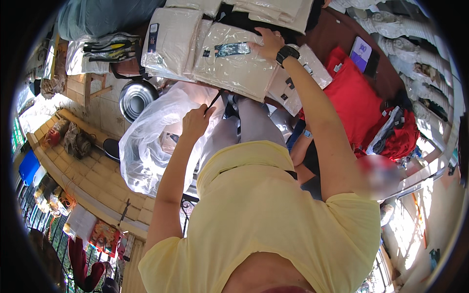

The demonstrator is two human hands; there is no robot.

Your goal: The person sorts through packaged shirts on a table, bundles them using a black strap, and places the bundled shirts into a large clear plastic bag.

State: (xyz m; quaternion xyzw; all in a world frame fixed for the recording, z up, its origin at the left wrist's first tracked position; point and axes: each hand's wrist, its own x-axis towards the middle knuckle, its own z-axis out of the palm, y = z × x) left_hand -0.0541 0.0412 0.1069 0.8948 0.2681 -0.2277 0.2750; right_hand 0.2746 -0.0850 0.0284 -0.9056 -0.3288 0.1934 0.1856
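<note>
My right hand (267, 45), with a black watch on its wrist, rests spread on the right upper edge of a clear plastic packet of folded cream fabric (229, 68). A patterned blue-green label (232, 49) shows near its top. Below the table's front edge, my left hand (196, 121) is closed around a thin black object (215, 98) that points up toward the packet. Its kind cannot be made out. Beside that hand hangs a large clear plastic bag (146, 146) with some packets inside.
More cream packets (171, 39) lie on the brown table (328, 30). Red fabric (351, 93) and a phone with a lit purple screen (360, 54) are at the right. Another person's arm (300, 146) shows below the table. Metal bowls (137, 100) stand at the left.
</note>
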